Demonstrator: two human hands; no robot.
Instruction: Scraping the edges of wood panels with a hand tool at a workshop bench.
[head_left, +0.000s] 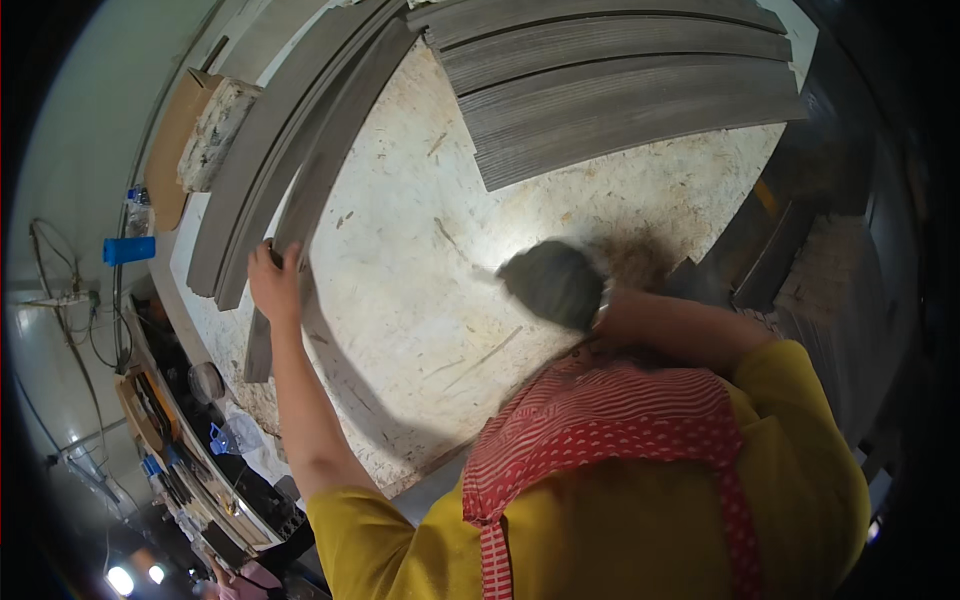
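My left hand is bare and closed round the edge of a long, narrow grey plank, near its lower end. The plank lies at a slant on the left of the pale worktable. Just left of it rests a stack of similar grey planks. My right hand, in a dark glove or covered by a dark cloth, hovers over the table's middle, close to my apron. Motion smears it, so its fingers and anything in them cannot be made out.
Several wide grooved grey boards lie side by side at the far right of the table. Beyond the left planks are a cardboard piece and a blue cup. A plastic jug stands lower left. More boards are stacked at right.
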